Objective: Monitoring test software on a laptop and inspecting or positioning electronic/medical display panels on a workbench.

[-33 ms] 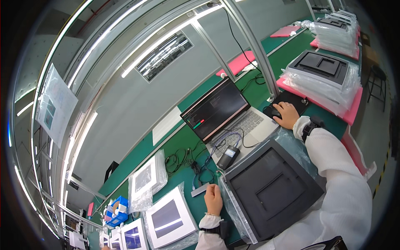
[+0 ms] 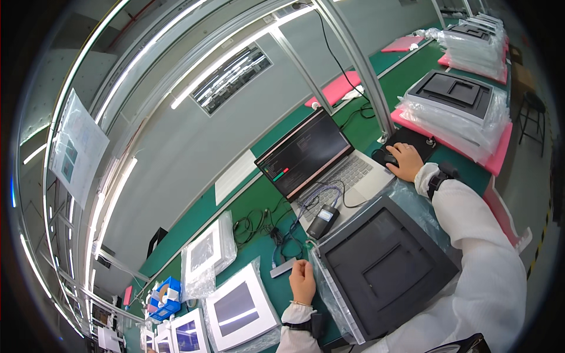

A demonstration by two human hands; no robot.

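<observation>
My right hand (image 2: 406, 162) is curved over a black computer mouse (image 2: 389, 159) on a black mouse pad (image 2: 415, 141). My left hand (image 2: 302, 283) rests as a loose fist on the green table, with nothing showing in it. It lies between a small grey hub (image 2: 283, 267) and a large black panel in clear plastic film (image 2: 382, 267). Beyond the panel stands an open laptop (image 2: 347, 185) with a dark screen of small text. A small black device (image 2: 323, 221) with cables lies on its keyboard edge.
White-framed panels (image 2: 242, 312) in plastic film and a blue bin (image 2: 165, 300) are at left. Black cables (image 2: 250, 226) tangle behind my left hand. Film-wrapped stacked panels (image 2: 453, 117) sit on pink foam (image 2: 500, 153) at right. A metal post (image 2: 359, 65) rises behind the laptop.
</observation>
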